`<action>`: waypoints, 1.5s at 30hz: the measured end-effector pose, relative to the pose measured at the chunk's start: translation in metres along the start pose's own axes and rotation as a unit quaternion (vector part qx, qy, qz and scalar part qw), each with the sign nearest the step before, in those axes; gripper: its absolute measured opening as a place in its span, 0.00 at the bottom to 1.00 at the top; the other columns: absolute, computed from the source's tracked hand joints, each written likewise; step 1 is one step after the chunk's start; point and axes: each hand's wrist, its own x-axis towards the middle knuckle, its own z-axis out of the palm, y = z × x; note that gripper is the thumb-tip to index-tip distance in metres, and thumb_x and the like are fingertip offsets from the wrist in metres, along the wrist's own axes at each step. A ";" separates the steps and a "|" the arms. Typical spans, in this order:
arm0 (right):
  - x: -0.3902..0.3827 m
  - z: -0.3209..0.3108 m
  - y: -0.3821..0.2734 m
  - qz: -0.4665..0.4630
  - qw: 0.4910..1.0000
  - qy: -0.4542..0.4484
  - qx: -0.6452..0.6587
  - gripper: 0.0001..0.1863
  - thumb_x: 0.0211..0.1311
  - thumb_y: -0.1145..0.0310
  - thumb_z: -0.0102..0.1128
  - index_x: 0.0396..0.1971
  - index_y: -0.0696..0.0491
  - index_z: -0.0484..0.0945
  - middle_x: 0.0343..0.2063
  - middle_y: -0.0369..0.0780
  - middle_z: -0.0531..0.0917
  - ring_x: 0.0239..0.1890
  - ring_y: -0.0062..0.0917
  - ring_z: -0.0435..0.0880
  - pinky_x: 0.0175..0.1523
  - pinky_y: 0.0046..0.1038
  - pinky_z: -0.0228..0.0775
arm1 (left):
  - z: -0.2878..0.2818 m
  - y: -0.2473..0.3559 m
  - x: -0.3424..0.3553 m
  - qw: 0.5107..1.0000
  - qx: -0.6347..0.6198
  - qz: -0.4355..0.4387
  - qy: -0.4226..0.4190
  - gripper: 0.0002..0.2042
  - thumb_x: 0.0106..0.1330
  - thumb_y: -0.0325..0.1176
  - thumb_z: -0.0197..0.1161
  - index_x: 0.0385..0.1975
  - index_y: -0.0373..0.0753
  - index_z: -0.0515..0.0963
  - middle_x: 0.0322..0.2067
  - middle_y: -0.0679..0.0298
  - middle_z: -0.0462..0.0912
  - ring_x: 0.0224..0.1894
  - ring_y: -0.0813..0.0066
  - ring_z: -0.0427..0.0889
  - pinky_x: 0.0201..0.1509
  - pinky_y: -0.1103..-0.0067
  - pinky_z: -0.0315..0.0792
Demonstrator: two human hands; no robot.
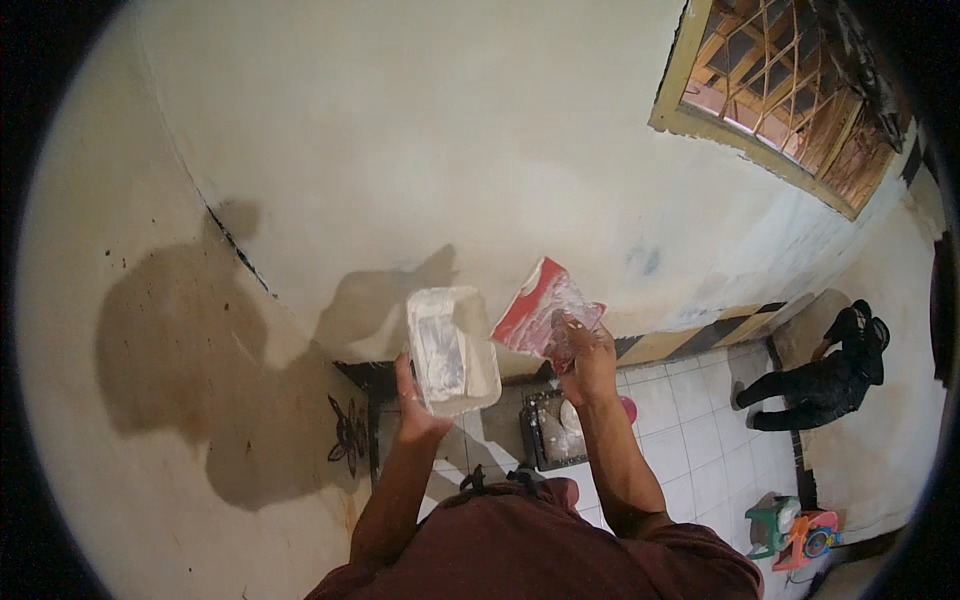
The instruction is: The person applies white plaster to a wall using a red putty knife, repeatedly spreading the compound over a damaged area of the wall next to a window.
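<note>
Stained cream walls [420, 150] fill my remote view. I see the left hand [424, 412] with its fingers curled around a pale, round-cornered rectangular tub [485, 372], white residue coating its inside; the right hand [590, 360] pinches a flat, angular red sheet [527, 312], smeared white, just beside the tub. Beyond them, a dark crate [530, 440] sits on glossy white floor tiles [690, 400], a person in black [825, 385] is farther right, and a latticed window [770, 165] opens upper right.

Mid-frame, the tub [485, 365] is left of the scraper [535, 308]; lower down, the tray [530, 437] lies on the floor [690, 405]. The window [800, 160] is upper right, household items [795, 530] lower right.
</note>
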 end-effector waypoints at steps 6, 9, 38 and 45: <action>-0.030 0.023 0.004 -0.061 0.960 -0.015 -0.272 0.08 0.65 0.70 0.57 0.28 0.59 0.78 0.18 0.32 0.77 0.19 0.13 0.71 0.22 0.22 0.63 | 0.019 0.004 0.014 0.996 -0.059 -0.063 0.013 0.28 0.70 0.55 0.47 0.61 0.41 0.68 0.56 0.59 0.75 0.57 0.63 0.75 0.63 0.66 0.68; -0.035 0.034 0.003 -0.134 0.901 -0.017 -0.412 0.10 0.65 0.70 0.57 0.26 0.61 0.76 0.17 0.32 0.75 0.19 0.13 0.70 0.25 0.23 0.65 | 0.012 0.002 0.019 0.995 -0.042 -0.072 0.050 0.28 0.70 0.54 0.51 0.60 0.38 0.68 0.54 0.58 0.76 0.56 0.63 0.76 0.62 0.67 0.68; -0.012 0.025 0.032 -0.197 0.848 -0.015 -0.492 0.12 0.61 0.69 0.57 0.22 0.62 0.74 0.13 0.39 0.73 0.18 0.19 0.68 0.26 0.29 0.63 | 0.009 -0.007 0.017 0.977 0.203 -0.029 0.061 0.23 0.71 0.49 0.54 0.42 0.30 0.79 0.33 0.65 0.80 0.33 0.80 0.76 0.40 0.80 0.71; -0.012 0.024 0.030 -0.127 0.893 -0.038 -0.431 0.12 0.63 0.71 0.56 0.21 0.61 0.75 0.16 0.32 0.75 0.21 0.13 0.67 0.26 0.25 0.61 | 0.016 -0.008 0.012 0.983 0.156 -0.033 0.093 0.25 0.70 0.51 0.55 0.42 0.29 0.78 0.34 0.61 0.81 0.34 0.77 0.80 0.39 0.78 0.75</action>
